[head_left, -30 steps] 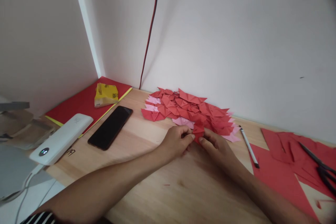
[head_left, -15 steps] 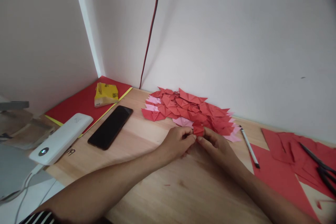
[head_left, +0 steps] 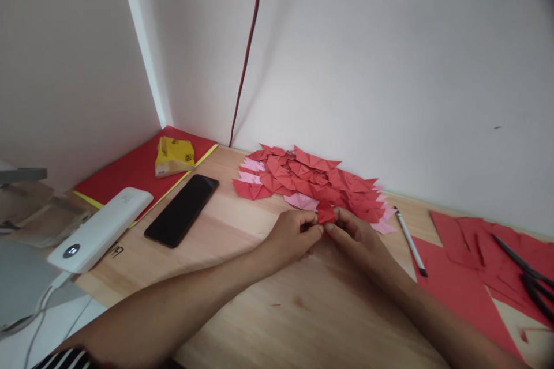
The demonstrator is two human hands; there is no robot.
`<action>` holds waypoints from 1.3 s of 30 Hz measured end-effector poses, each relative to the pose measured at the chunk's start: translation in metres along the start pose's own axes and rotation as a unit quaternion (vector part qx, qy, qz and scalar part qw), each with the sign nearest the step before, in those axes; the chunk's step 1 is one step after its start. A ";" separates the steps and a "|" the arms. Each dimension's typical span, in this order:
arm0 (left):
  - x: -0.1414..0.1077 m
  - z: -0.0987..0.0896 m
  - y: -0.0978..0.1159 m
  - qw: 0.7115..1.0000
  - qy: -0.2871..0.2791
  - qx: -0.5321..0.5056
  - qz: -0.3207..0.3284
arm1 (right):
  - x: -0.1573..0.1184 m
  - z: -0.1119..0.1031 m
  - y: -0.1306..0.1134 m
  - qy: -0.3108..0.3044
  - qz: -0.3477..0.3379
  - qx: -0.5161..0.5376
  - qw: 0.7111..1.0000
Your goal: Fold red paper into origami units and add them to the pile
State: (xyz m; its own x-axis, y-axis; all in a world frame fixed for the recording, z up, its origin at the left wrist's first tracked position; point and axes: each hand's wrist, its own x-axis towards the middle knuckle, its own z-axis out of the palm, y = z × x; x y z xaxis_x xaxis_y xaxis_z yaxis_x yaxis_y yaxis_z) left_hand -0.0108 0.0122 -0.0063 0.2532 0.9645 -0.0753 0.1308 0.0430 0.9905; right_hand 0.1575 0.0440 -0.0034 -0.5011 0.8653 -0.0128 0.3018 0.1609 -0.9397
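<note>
two hands (head_left: 293,236), one phone (head_left: 182,210)

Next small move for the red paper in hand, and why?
Probably press the lower edge of the red paper flat: the left hand and right hand both pinch it there, thumb tips close together, and the paper pile behind shows creased pieces.

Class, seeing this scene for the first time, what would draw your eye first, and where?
The pile of folded red and pink papers by the pale wall stands out first. Just in front of it, the left hand and right hand hold a small red paper.
</note>
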 end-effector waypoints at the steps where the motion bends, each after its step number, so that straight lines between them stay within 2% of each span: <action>1: -0.001 0.001 0.000 1.000 0.003 0.003 -0.003 | 0.000 0.000 0.001 -0.002 0.004 -0.003 1.000; 10: -0.001 -0.001 0.004 0.995 0.023 0.054 0.076 | -0.002 0.000 0.004 0.003 0.010 -0.020 1.000; 15: -0.001 -0.002 0.004 1.000 0.005 0.014 0.019 | -0.003 -0.002 0.005 0.009 0.014 -0.023 1.000; 19: -0.001 -0.002 0.004 0.998 0.034 0.038 0.021 | -0.001 -0.002 0.006 0.011 0.013 -0.052 0.999; 22: -0.001 -0.001 0.003 0.998 0.035 0.035 0.024 | 0.000 -0.003 0.007 0.010 -0.002 -0.069 0.998; 26: 0.003 -0.002 0.002 0.999 0.005 -0.038 -0.021 | -0.001 -0.003 0.007 0.010 -0.011 -0.055 0.998; 29: 0.008 -0.005 0.003 0.993 0.002 -0.102 -0.055 | -0.003 0.000 0.009 0.059 -0.005 -0.043 0.997; 33: 0.011 -0.008 0.006 0.982 0.019 -0.170 -0.082 | -0.005 0.004 0.012 0.126 -0.064 -0.040 0.989; 36: 0.011 -0.010 0.007 0.975 0.032 -0.201 -0.085 | -0.007 0.005 0.012 0.105 -0.116 -0.059 0.986; 39: 0.010 -0.009 0.006 0.974 0.035 -0.207 -0.082 | -0.008 0.006 0.010 0.084 -0.114 -0.065 0.988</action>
State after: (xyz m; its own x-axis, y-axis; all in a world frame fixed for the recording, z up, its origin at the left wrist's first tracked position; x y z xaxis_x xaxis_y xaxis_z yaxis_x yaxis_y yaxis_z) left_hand -0.0163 0.0242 0.0005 0.1940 0.9503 -0.2436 -0.2373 0.2864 0.9283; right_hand 0.1600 0.0361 -0.0150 -0.4301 0.8644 0.2605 0.3038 0.4103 -0.8598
